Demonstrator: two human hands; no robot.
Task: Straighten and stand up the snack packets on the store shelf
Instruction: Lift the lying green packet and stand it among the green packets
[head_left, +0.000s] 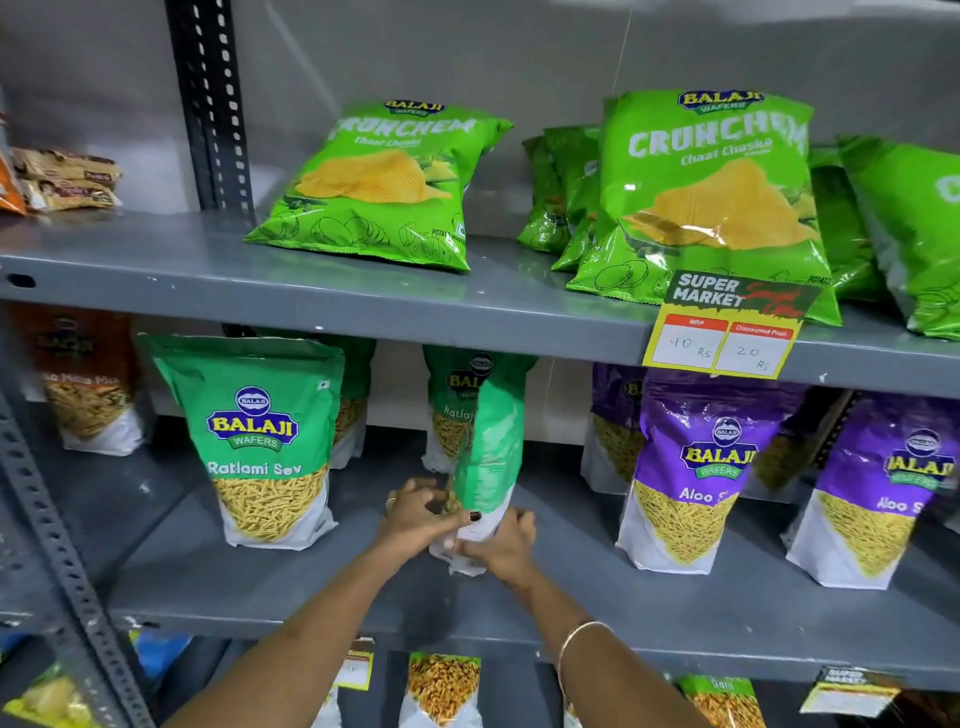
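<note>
A green Ratlami Sev packet (491, 457) stands edge-on in the middle of the middle shelf (311, 582), turned sideways. My left hand (421, 519) grips its lower left side and my right hand (501, 543) grips its white base from the right. Behind it another green packet (457, 384) stands at the back. A front-facing Ratlami Sev packet (265, 441) stands upright to the left. Purple Aloo Sev packets (696, 467) stand upright to the right.
The top shelf holds green Crunchem chip bags, one (379, 187) leaning back and others (711, 192) at the right, behind a yellow price tag (724, 332). An orange packet (83, 384) stands far left. A perforated upright post (57, 545) runs down the left. More packets sit on the bottom shelf.
</note>
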